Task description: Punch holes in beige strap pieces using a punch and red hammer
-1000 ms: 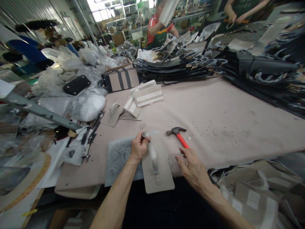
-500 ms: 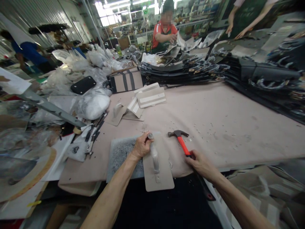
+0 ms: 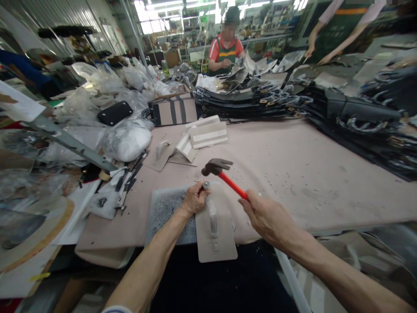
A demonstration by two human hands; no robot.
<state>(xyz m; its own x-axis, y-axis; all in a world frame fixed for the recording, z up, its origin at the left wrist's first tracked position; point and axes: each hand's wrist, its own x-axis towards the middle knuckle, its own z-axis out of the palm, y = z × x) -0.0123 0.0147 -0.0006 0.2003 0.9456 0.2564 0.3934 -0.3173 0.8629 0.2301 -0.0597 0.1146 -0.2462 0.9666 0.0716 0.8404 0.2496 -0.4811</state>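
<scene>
My left hand [image 3: 193, 201] is closed around a small metal punch [image 3: 206, 186], holding it upright on a beige leather piece [image 3: 216, 237] with a strap stitched down its middle. The piece lies partly over a scuffed grey cutting pad [image 3: 163, 211] at the table's near edge. My right hand [image 3: 265, 217] grips the red handle of a hammer [image 3: 221, 173]. The dark hammer head hangs just above and slightly right of the punch's top.
The pinkish table [image 3: 293, 174] holds white-taped beige pieces [image 3: 206, 132], a striped bag panel [image 3: 174, 111] and stacks of black straps [image 3: 260, 102]. Plastic-wrapped bundles [image 3: 125, 141] and scraps crowd the left. Other people [image 3: 228, 48] work at the far side.
My right hand reached the hammer lying on the table, took its handle and lifted it left until the head came over the punch. My left hand stayed put.
</scene>
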